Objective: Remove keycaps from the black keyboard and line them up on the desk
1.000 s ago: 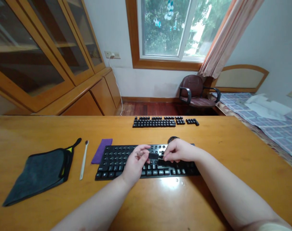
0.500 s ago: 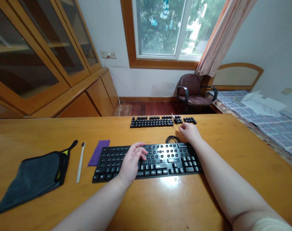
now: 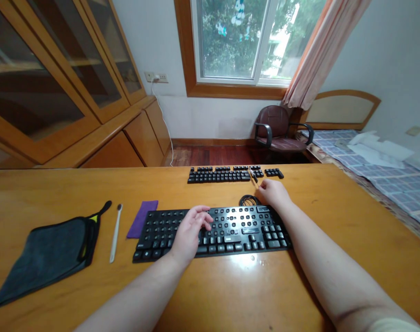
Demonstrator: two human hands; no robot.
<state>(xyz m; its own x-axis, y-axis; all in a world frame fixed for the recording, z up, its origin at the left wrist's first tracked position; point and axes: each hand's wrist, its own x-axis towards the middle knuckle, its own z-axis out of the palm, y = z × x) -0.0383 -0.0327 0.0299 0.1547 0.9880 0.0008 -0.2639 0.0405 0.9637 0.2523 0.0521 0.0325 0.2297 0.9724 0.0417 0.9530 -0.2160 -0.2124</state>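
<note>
A black keyboard [image 3: 230,230] lies on the wooden desk, many of its upper keys off and bare sockets showing, while keycaps remain along the near rows and lower right. My left hand [image 3: 192,228] rests on its middle, fingers loosely bent and apart, holding nothing I can see. Beyond the keyboard's far right corner, my right hand [image 3: 274,191] pinches a thin wire-like tool [image 3: 254,179], too small to make out fully. The tool's far end is at the rows of loose black keycaps [image 3: 218,176] laid out near the far desk edge.
A coiled black cable [image 3: 249,200] sits behind the keyboard. To the left are a folded purple cloth [image 3: 142,219], a white-handled brush [image 3: 115,235] and a dark grey pouch-like cloth [image 3: 54,251]. Past the desk stand a chair [image 3: 277,127] and a bed [image 3: 375,161].
My right hand has shifted slightly, and the tool's far end has moved a little nearer and to the right among the loose keycaps. My left hand stays in place.
</note>
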